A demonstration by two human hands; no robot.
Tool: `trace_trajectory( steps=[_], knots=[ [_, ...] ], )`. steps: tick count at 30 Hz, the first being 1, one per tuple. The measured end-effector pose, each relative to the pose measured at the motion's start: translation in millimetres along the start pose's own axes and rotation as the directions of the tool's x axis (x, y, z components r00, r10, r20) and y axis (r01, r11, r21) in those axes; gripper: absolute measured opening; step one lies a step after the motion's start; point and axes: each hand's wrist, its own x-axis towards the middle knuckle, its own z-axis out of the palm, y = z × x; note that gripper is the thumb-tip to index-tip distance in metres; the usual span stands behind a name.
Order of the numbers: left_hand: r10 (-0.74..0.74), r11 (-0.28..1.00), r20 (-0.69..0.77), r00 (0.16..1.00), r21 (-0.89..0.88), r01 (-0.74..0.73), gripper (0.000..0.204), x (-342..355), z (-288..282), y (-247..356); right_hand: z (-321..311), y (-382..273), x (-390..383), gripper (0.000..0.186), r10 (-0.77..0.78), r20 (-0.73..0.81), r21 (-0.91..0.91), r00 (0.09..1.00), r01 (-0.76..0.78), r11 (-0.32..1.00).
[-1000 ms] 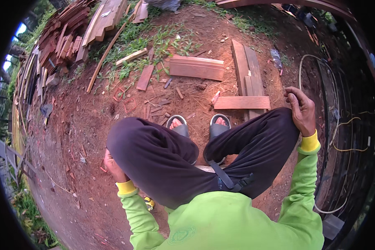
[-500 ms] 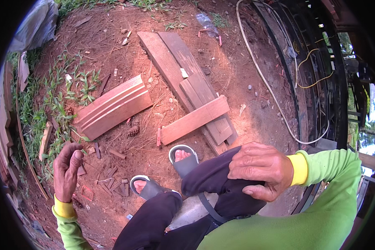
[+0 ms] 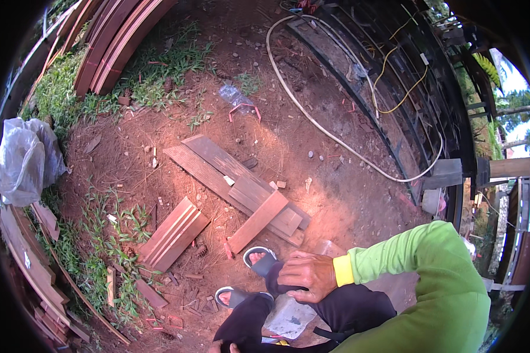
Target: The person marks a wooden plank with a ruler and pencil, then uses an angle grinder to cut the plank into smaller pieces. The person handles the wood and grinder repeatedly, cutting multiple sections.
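Observation:
My right hand [image 3: 308,275] rests on my bent right knee, its fingers laid over the dark trouser cloth with nothing held. Only a sliver of my left hand [image 3: 225,348] shows at the lower edge, against my left leg; the rest is cut off. Ahead of my sandals, a short reddish board [image 3: 259,220] lies crosswise on two longer planks [image 3: 209,176] and smaller flat pieces. Left of these, several short boards [image 3: 174,234] sit side by side on the dirt.
A pale hose [image 3: 335,140] curves over the ground at the right, beside dark metal framing [image 3: 359,70]. Long planks are stacked at the upper left [image 3: 121,50] and along the left rim [image 3: 32,259]. A plastic bag [image 3: 26,159] lies nearby. Wood scraps [image 3: 203,303] litter the dirt.
My view has swung up and to the left, bringing the upper-left planks into sight. My left hand has dropped from the left side to the lower edge. My right hand stays on the knee.

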Motion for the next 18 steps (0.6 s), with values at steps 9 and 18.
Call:
trace_trajectory(
  steps=[9, 18],
  knots=[
    [0.073, 0.997, 0.031, 0.997, -0.043, -0.072, 0.038, -49.1, 27.5, 3.2, 24.2, -59.6, -49.0, 0.032, 0.42, 0.04, -0.235, 0.907, -0.4, 0.886],
    [-0.261, 0.861, 0.296, 0.919, -0.358, 0.36, 0.047, -205.8, -117.1, 89.5, 26.7, -170.3, -261.7, 0.049, 0.892, 0.201, -0.066, 0.405, -0.903, 0.424]
  ],
)
